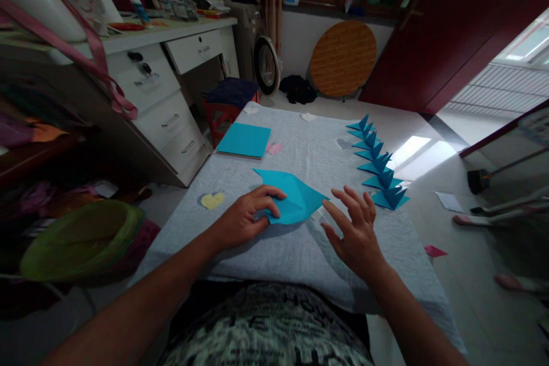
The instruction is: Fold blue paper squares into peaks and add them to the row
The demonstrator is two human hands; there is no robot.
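Observation:
A partly folded sheet of blue origami paper (298, 197) lies at the near middle of the cloth-covered table, creased and pointed at its right end. My left hand (249, 214) grips its left side, fingers curled over the top and the thumb at the near edge. Beside the right point is my right hand (354, 226), fingers spread, the index fingertip at or just touching the tip. Farther back on the left sits a stack of square blue paper (245, 140). Along the right side runs a row of several folded blue paper pieces (380, 168) with upright points.
The table (309, 137) wears a pale cloth with heart patches. To the left are a white desk with drawers (171, 120), a stool (231, 94) and a green-lined basket (81, 237). A washing machine (251, 28) and a round wooden board (343, 58) stand behind.

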